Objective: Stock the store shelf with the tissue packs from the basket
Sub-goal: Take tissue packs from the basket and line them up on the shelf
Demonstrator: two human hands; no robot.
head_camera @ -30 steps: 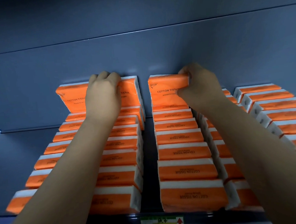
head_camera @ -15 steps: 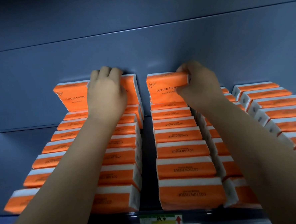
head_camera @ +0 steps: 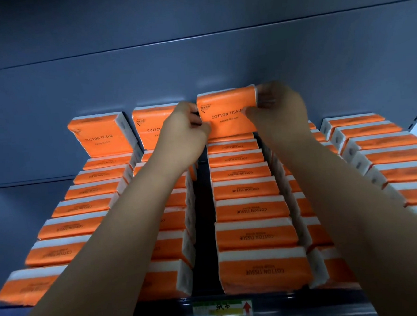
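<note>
Head camera: both hands on one tissue pack (head_camera: 224, 117) — left hand (head_camera: 184, 135) pinches its left edge, right hand (head_camera: 281, 111) grips its right end — upright at the back of a middle shelf (head_camera: 309, 303) row.

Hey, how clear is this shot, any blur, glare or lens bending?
Head view: the right hand is smeared by motion blur, the left hand sharper; the COTTON lettering is legible on the upright tissue pack they hold; wide-angle bending curves the back panel seams; light is dim and even, no glare; the shelf-edge label is too soft to read.
</note>
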